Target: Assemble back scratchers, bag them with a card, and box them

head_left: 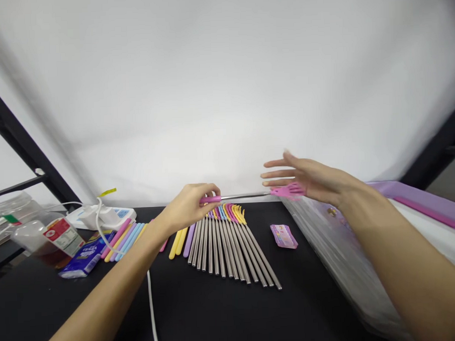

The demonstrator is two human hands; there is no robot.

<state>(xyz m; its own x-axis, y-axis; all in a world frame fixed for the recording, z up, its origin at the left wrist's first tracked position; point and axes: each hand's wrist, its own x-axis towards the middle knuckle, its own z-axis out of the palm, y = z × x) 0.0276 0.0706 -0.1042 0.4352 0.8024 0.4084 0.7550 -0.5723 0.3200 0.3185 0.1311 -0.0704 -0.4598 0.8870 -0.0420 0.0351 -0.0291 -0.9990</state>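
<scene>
My left hand (187, 207) grips the pink handle of a telescopic back scratcher (232, 196), whose thin steel shaft runs to the right. Its pink hand-shaped tip (288, 190) lies just below my right hand (306, 176). That hand is open with its fingers spread, and it is slightly blurred. I cannot tell whether it touches the tip. Under the shaft, a fan of steel rods with pastel-coloured ends (226, 245) lies on the black table (217, 315).
Pastel sticks (121, 240) and a pink packet (284, 236) lie on the table. Left of them are a blue packet (86, 255), a carton (64, 241) and a white power strip (102, 217) with a white cable (152, 312). Clear plastic sheeting (338, 251) lies right, beside a lilac tray (418, 198).
</scene>
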